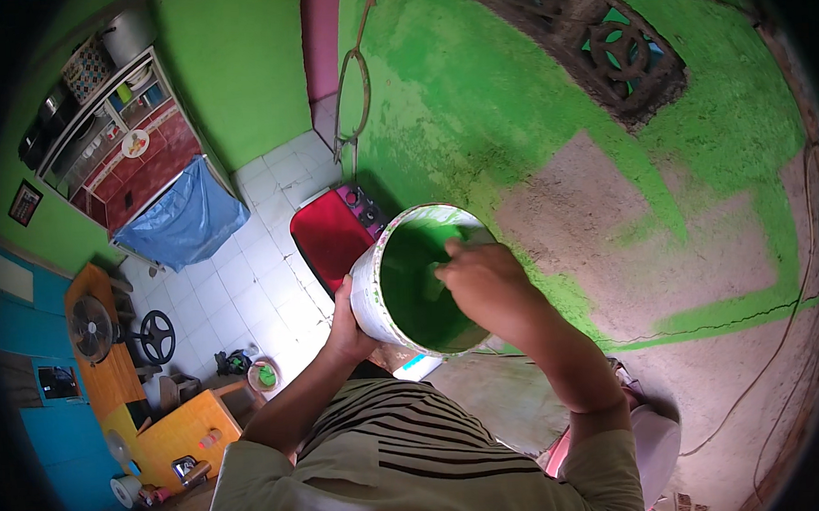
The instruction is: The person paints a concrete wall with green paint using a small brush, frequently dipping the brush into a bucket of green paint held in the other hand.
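Left hand (pixel 344 331) clasps the bucket (pixel 366 298) at left; paint (pixel 411 296) lies left of the curled right hand (pixel 481 284), whose contents are unclear.

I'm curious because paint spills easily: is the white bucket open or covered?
Open. No lid covers the bucket; its green inside shows, with the right hand over it. How full, I cannot tell.

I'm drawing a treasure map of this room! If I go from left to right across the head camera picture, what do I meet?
Small framed picture → fan → blue plastic sheet → left hand → white bucket → right hand → brown wall vent.
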A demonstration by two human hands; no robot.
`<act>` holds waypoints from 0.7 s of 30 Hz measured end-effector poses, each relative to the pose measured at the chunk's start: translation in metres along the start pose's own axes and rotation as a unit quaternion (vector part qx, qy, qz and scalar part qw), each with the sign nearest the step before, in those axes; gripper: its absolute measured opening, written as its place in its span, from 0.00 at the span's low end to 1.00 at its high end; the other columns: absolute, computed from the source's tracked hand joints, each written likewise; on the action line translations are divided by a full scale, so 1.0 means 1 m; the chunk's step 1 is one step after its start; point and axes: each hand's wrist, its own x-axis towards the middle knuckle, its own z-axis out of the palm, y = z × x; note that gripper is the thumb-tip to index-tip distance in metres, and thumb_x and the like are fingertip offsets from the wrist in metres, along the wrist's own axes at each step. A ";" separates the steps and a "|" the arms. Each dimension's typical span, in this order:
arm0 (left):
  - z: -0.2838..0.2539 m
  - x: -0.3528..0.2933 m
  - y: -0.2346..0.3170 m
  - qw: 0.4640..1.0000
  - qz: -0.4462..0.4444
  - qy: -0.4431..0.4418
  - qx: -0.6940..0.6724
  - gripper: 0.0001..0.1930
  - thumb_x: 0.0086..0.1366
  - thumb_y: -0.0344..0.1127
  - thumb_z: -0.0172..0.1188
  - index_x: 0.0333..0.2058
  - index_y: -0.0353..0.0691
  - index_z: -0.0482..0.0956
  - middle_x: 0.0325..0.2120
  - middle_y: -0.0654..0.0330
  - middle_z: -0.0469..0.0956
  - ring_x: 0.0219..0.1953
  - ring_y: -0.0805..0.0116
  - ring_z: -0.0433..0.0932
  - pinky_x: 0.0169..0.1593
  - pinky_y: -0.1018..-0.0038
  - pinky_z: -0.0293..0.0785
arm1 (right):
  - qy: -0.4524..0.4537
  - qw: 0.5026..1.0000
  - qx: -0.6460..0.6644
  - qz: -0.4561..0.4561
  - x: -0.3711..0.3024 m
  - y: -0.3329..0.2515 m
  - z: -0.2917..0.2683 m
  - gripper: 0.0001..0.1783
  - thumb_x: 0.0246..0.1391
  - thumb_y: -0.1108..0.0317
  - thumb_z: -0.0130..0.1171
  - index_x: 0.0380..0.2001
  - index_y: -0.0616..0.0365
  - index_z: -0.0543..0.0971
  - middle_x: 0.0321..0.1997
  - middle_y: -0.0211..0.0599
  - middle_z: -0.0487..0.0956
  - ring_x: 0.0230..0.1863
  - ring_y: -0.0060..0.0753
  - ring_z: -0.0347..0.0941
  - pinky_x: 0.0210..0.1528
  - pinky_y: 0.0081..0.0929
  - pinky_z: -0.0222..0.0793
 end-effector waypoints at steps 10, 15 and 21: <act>0.008 0.005 0.000 1.000 -0.010 -0.010 -0.006 0.32 0.77 0.61 0.34 0.63 0.42 0.69 0.58 0.53 0.75 0.60 0.55 0.75 0.64 0.55 0.71 | 0.068 0.868 0.444 0.212 -0.050 0.033 -0.033 0.10 0.61 0.66 0.63 0.37 0.63 0.84 0.30 0.41 0.85 0.28 0.31 0.82 0.30 0.30 0.75; 0.017 0.008 0.001 1.000 -0.013 -0.009 0.004 0.30 0.77 0.58 0.36 0.61 0.42 0.71 0.55 0.54 0.77 0.57 0.58 0.77 0.62 0.58 0.73 | 0.047 0.724 0.601 0.335 -0.084 0.046 -0.020 0.14 0.65 0.67 0.59 0.45 0.69 0.81 0.32 0.44 0.86 0.26 0.28 0.81 0.24 0.26 0.72; 0.036 0.015 -0.005 1.000 -0.016 -0.019 0.011 0.25 0.76 0.51 0.43 0.59 0.39 0.72 0.52 0.55 0.79 0.54 0.60 0.79 0.58 0.61 0.78 | 0.170 0.480 0.774 0.377 -0.118 0.044 0.015 0.23 0.66 0.57 0.56 0.51 0.68 0.79 0.33 0.43 0.85 0.24 0.32 0.81 0.22 0.22 0.71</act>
